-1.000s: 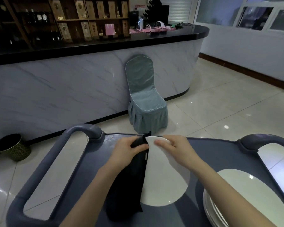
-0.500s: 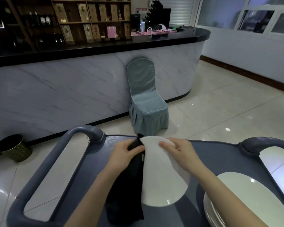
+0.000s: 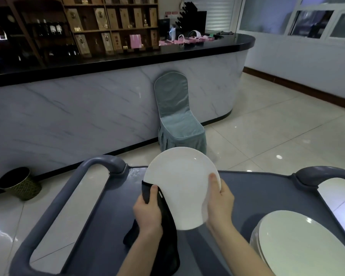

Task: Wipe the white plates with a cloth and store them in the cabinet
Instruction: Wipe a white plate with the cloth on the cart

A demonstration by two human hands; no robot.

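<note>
Both hands are on the job: the left hand (image 3: 147, 214) curls round a dark cloth (image 3: 168, 248), thumb pressing it against the lower left edge of the white plate (image 3: 179, 182), while the right hand (image 3: 220, 203) grips the plate's right rim, thumb (image 3: 214, 181) laid flat on its face and the other fingers out of sight behind it. So the plate sits right between the two grips, lifted clear of the grey service cart (image 3: 263, 198) and tipped up with its face toward the camera. From the left hand the cloth hangs down past the wrist, and whether its loose end touches the cart top I cannot tell. Down at the right corner of the cart waits a stack of white plates (image 3: 305, 248), just beside the right forearm. Beyond the cart a teal-covered chair (image 3: 177, 116) stands against the marble-fronted bar counter (image 3: 78, 112), and a dark wastebasket (image 3: 18, 184) sits on the tiled floor off to the left.
</note>
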